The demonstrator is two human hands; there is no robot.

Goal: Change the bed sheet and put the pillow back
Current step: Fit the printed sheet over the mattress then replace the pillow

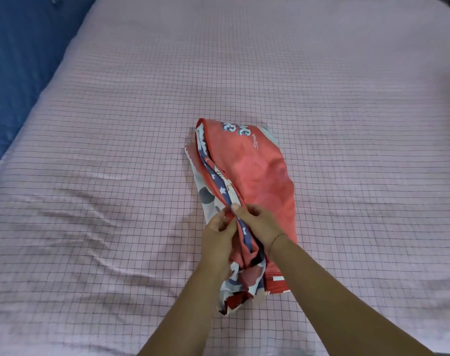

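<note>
Pinching 1 red sheet (257, 165) on 1 checked bed (116, 129), left hand (217, 240) and right hand (261, 224) curl their fingers (236, 208).

soft even light, slight blur, wide-angle edge warp

Bed (141, 104): we see it fill the view, pink-checked, creased at left.
Left: a blue padded panel (18, 60) lines its edge.
Light: we find it soft, even.
</note>
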